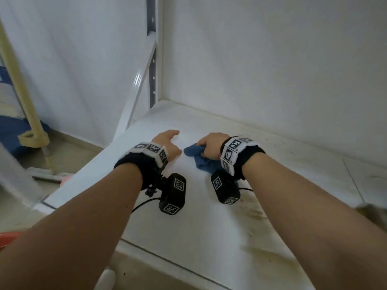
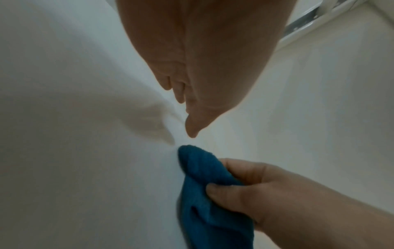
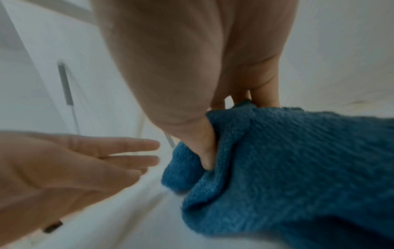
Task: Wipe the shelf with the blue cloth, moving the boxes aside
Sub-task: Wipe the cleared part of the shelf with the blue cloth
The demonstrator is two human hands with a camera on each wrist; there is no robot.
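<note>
The white shelf (image 1: 209,216) fills the middle of the head view. My right hand (image 1: 209,145) grips the bunched blue cloth (image 1: 199,159) on the shelf's left part. The left wrist view shows the right hand's thumb and fingers (image 2: 241,185) pinching the cloth (image 2: 204,193). In the right wrist view the cloth (image 3: 287,168) hangs from the fingers (image 3: 206,151). My left hand (image 1: 167,141) is just left of the cloth, fingers straight, holding nothing, also in the right wrist view (image 3: 85,161). No boxes are in view.
Yellowish stains (image 1: 261,227) mark the shelf's right and front part. A white wall (image 1: 272,70) closes the back, and a slotted metal upright (image 1: 152,59) stands at the back left corner. Off the shelf's left edge lie a cream pole (image 1: 23,97) and the floor.
</note>
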